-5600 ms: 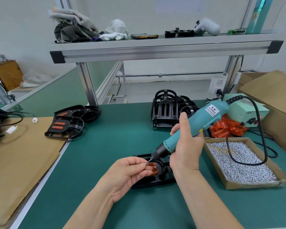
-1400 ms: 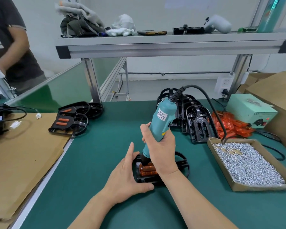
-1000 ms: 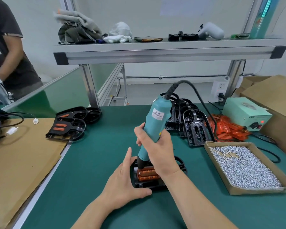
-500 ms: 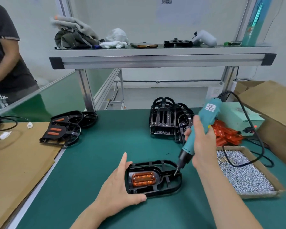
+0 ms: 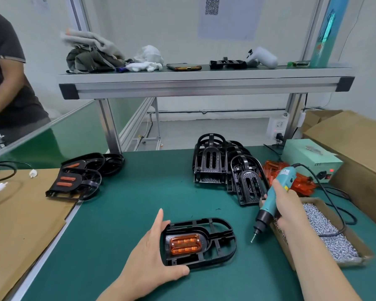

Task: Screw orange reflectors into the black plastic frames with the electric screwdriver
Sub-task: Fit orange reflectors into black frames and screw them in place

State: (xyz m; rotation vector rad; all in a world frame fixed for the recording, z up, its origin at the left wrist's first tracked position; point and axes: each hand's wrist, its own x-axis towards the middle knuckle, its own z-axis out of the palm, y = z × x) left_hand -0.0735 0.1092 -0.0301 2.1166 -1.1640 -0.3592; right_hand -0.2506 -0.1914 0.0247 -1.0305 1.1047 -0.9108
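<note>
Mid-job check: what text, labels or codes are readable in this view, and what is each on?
"LED" (small, not certain): front of the pale green power box.
QR code, no words with it: printed sheet on the wall.
White label on the electric screwdriver: too blurred to read.

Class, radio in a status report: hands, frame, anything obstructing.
Left hand braces black frame, orange reflector seated. Right hand grips electric screwdriver, tip off the frame. Nothing in the way.
</note>
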